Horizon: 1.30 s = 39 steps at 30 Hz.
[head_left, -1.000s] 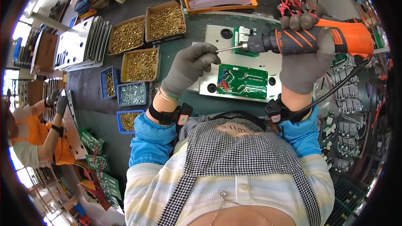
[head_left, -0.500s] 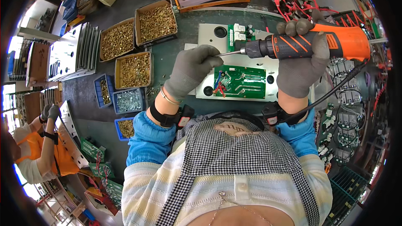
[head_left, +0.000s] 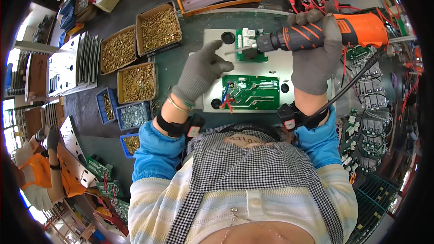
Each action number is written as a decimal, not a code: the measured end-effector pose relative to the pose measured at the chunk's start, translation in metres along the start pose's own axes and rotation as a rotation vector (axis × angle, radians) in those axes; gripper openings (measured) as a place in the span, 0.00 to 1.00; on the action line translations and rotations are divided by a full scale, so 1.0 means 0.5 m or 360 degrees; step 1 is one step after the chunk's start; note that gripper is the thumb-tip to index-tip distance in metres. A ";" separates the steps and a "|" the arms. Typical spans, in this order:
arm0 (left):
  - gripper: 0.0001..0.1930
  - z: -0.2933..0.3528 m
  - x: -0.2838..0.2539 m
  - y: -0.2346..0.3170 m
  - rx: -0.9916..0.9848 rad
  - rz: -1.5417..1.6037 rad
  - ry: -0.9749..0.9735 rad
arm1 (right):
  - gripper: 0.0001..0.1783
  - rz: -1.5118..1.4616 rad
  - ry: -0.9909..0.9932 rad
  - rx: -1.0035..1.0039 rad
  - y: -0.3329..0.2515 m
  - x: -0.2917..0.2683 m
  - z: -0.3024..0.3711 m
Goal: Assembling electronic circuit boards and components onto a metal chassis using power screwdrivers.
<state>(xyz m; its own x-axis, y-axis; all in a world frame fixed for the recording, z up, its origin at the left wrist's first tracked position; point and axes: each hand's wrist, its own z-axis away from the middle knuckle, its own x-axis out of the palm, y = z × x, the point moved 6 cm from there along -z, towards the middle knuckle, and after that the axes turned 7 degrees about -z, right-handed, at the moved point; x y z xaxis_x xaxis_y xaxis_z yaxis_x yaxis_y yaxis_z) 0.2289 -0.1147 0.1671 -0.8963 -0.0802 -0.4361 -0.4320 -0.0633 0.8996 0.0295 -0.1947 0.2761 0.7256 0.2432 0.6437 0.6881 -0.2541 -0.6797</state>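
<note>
Left: cardboard boxes (head_left: 162, 46) of small brass-coloured metal pieces (head_left: 158, 25) stand on the dark green desk (head_left: 191, 34).

Next: left hand (head_left: 201, 70), in a grey knit glove, raised over the left edge of a flat silver metal plate (head_left: 266, 68). Its thumb and index finger are apart; nothing seen between them. The thin steel bit (head_left: 238, 51) points at this gap, its tip just beside the fingers. Bit judged rigid but smooth, likely to slide in a glove; a light pinch along the shank should steady it.

Centre: plate lies flat on the desk, probably stiff and slick; best held by its rim. On it, a green rectangular circuit board (head_left: 252, 92) with red and blue wires, and above that a smaller green circuit board with white blocks (head_left: 247, 43). Both look light, stiff and fragile; edges the safer hold, wires best avoided.

Right: orange-and-black plastic power driver (head_left: 305, 36), lying roughly level above the plate. Likely the heaviest item, weight toward its thick body. Right hand (head_left: 315, 63), also grey-gloved, has its fingers clamped around the striped dark barrel: a sensible hold, behind the chuck.
</note>
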 end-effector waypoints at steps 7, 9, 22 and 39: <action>0.51 -0.114 0.003 -0.003 -0.0100 -0.0392 -0.0590 | 0.08 0.0363 0.0191 -0.0441 -0.053 -0.078 -0.101; 0.54 -0.137 0.030 0.013 0.0045 -0.0712 -0.0658 | 0.09 0.0291 0.0220 -0.0479 -0.037 -0.097 -0.108; 0.55 -0.172 0.092 -0.002 0.0017 -0.1089 -0.0870 | 0.20 0.0534 0.0120 -0.0202 0.019 -0.132 -0.117; 0.55 -0.180 0.094 0.009 0.0050 -0.1180 -0.0888 | 0.28 0.0258 -0.0449 0.0350 0.070 -0.053 -0.150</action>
<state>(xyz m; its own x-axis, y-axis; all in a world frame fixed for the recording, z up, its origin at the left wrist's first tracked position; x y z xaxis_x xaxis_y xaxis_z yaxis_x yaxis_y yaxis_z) 0.1937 -0.2081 0.1485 -0.3045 0.4608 -0.8336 -0.9091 0.1206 0.3988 0.0345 -0.2802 0.2617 0.7747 0.4721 0.4206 0.5257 -0.1112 -0.8434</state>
